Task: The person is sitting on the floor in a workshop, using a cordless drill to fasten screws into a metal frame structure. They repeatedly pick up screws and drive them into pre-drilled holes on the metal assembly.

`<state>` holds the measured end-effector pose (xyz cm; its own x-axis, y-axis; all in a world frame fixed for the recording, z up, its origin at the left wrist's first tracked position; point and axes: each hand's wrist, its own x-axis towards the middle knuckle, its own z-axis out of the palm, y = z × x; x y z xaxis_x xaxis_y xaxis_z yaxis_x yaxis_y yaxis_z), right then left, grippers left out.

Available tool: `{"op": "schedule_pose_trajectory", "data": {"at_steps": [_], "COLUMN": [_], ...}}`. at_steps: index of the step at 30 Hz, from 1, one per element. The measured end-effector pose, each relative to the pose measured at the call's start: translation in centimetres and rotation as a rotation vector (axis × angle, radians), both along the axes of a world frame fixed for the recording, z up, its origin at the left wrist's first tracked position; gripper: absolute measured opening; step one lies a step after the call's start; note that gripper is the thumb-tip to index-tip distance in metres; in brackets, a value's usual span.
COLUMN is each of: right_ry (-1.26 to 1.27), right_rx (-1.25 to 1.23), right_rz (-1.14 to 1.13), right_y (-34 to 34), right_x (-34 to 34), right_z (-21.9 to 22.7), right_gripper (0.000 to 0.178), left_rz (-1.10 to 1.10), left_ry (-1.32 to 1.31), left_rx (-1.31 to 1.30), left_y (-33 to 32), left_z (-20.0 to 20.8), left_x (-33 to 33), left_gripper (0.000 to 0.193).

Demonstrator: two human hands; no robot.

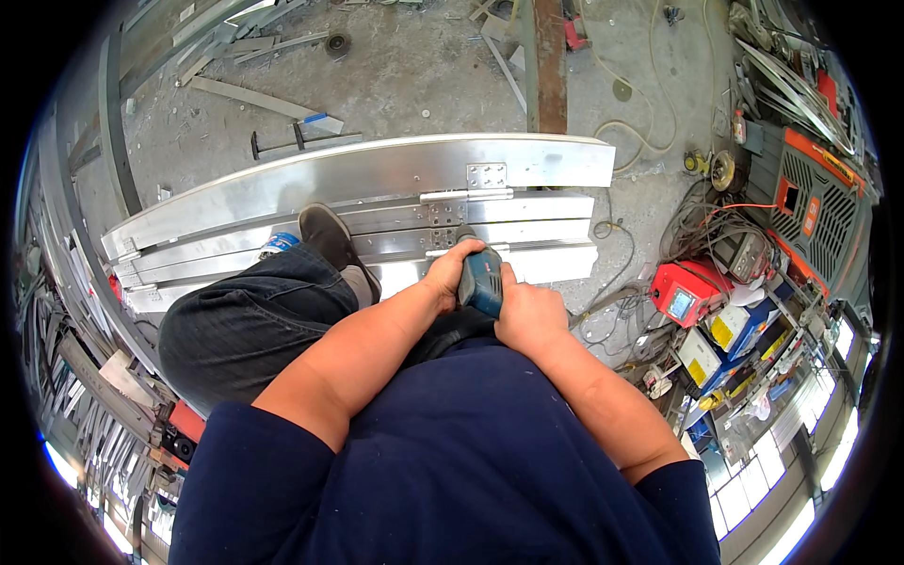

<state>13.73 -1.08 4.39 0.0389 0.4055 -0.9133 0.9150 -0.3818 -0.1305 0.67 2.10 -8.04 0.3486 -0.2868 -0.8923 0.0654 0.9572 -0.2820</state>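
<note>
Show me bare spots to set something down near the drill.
Free: the top aluminium profile left of its hinge plate, and the concrete floor beyond it. Crowded: the machines and cables at right, and around both hands gripping the drill.

1. Both bare forearms come in from the lower edge and run up toward the middle, drawing together so the hands meet just in front of the body.
2. The left hand (450, 270) sits slightly higher and further forward, its fingers curled tightly and the back of the hand facing up.
3. The right hand (529, 315) lies just beside it, a little nearer the body, clenched in a fist with the knuckles up.
4. The wrists are fairly straight and the elbows bent outward.
5. Short dark blue sleeves end above the elbows.
6. The left leg is bent, knee out to the left, with the foot planted ahead.
</note>
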Motion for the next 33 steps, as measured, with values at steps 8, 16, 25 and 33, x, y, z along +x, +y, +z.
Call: {"op": "schedule_pose_trajectory", "data": {"at_steps": [8, 16, 25, 33], "right_ry": [0.002, -0.005, -0.02, -0.012], "right_rx": [-0.007, -0.004, 0.056, 0.102], "right_rz": [0.007, 0.007, 0.002, 0.107], "right_y": [0.1, 0.0, -0.5, 0.1], "right_x": [0.1, 0.2, 0.3, 0.4], "right_z": [0.1, -0.2, -0.7, -0.9], "right_gripper": [0.068, 0.067, 0.075, 0.064], "left_rz": [0.028, -0.008, -0.059, -0.009], "left_ry": [-0.014, 0.001, -0.004, -0.011], "left_rx": [0.002, 0.004, -0.002, -0.012], "left_y": [0.0, 0.5, 0.7, 0.4], "left_z": [0.4, 1.0, 1.0, 0.5], "left_x": [0.1, 0.2, 0.1, 0.1], "left_gripper": [0.034, 0.034, 0.034, 0.035]}}
